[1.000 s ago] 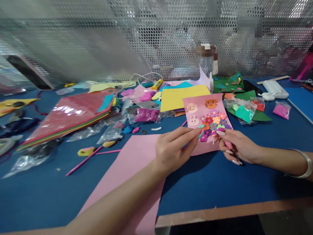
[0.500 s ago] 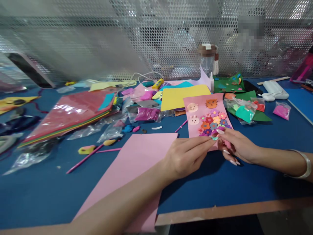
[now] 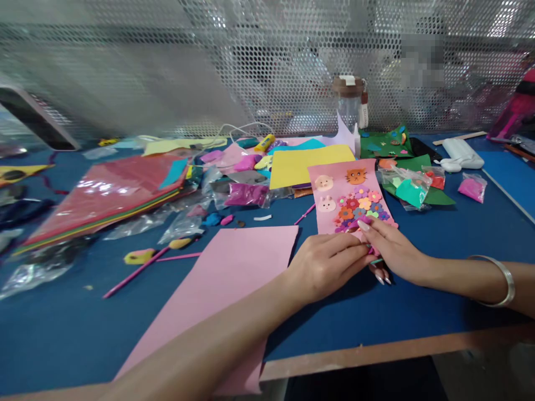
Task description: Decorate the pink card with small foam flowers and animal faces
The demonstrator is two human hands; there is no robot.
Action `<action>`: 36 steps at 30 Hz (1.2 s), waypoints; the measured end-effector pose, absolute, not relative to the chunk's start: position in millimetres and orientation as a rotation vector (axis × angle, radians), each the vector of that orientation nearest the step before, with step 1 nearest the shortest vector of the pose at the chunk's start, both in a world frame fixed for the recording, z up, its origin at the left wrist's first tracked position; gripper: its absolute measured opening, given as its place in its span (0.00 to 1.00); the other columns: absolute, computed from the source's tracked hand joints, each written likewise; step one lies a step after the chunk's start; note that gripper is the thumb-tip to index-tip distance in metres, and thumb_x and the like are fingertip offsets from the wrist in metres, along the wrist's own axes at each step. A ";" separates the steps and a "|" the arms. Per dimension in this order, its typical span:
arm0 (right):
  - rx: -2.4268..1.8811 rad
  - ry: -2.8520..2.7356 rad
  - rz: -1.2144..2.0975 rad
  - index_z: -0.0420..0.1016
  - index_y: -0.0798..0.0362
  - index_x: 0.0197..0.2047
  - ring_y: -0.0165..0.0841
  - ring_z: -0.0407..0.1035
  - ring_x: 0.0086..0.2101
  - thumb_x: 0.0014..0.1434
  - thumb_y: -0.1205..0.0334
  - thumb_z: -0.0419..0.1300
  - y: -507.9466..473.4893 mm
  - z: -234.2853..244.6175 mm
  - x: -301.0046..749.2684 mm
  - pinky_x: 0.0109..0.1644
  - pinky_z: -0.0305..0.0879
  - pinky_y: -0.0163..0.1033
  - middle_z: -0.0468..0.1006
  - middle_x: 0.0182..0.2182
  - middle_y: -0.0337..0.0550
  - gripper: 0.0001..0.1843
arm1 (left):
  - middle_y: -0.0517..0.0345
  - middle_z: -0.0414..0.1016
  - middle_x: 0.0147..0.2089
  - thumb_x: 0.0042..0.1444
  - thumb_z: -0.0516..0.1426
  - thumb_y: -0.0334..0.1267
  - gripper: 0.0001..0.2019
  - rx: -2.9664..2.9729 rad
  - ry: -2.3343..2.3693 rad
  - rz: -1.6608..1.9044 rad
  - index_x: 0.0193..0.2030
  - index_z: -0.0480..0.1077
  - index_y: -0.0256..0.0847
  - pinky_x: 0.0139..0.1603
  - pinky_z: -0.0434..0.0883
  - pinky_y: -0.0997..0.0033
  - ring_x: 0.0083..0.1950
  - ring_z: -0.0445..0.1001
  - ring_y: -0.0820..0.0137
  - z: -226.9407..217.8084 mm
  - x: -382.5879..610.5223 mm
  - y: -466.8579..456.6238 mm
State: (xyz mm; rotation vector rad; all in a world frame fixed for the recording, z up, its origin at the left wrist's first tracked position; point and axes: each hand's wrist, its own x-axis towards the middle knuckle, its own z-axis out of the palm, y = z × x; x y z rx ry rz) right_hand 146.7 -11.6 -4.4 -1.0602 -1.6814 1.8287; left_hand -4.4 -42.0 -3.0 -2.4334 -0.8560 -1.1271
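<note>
My left hand (image 3: 328, 264) is closed, its fingertips pressed together against the fingers of my right hand (image 3: 397, 248). Between the two hands shows a bit of magenta modelling clay (image 3: 371, 250), with a thin teal edge below it; the fingers cover most of it. My right hand is curled around the clay, thumb on top. Just behind the hands lies a pink sheet (image 3: 328, 223) carrying a cluster of small clay flowers (image 3: 364, 203), an orange cat face (image 3: 356, 176) and two pale animal faces. The hands overlap its lower edge.
A blank pink sheet (image 3: 234, 267) lies under my left forearm. Pink sticks (image 3: 134, 274), bagged clay (image 3: 247, 195), a yellow sheet (image 3: 309, 167) and a stack of coloured sheets (image 3: 108, 195) cover the left and back. A lidded cup (image 3: 349, 103) stands by the mesh panel (image 3: 271, 67).
My hands have come closer together, and the left fingers now reach under the right hand's fingers. The teal bit that showed at the left fingertips is mostly covered. The view has shifted slightly.
</note>
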 end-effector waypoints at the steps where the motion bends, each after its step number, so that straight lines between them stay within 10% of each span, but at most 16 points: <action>1: -1.052 -1.688 1.818 0.57 0.52 0.40 0.22 0.57 0.09 0.59 0.50 0.45 -12.0 -5.4 146.6 0.09 0.54 0.26 0.59 0.12 0.28 0.14 | 0.60 0.73 0.27 0.54 0.54 0.35 0.05 -2.422 -0.855 -1.117 0.30 0.68 0.36 0.25 0.68 0.80 0.26 0.71 0.78 -3.2 -4.3 -42.1; 23: -1.077 -1.669 1.846 0.58 0.52 0.46 0.24 0.58 0.09 0.59 0.51 0.44 -14.0 1.6 143.0 0.09 0.53 0.26 0.61 0.11 0.29 0.16 | 0.62 0.72 0.24 0.49 0.55 0.33 0.03 -2.330 -0.906 -1.022 0.26 0.67 0.37 0.19 0.63 0.77 0.21 0.68 0.76 -0.1 0.7 -40.7; 36: -0.899 -1.536 1.602 0.62 0.57 0.17 0.25 0.67 0.17 0.47 0.64 0.54 -6.4 -1.8 154.9 0.17 0.61 0.28 0.70 0.17 0.39 0.10 | 0.53 0.72 0.28 0.46 0.51 0.30 0.04 -2.617 -1.423 -1.730 0.24 0.58 0.37 0.25 0.69 0.76 0.29 0.72 0.72 17.3 -19.8 -48.6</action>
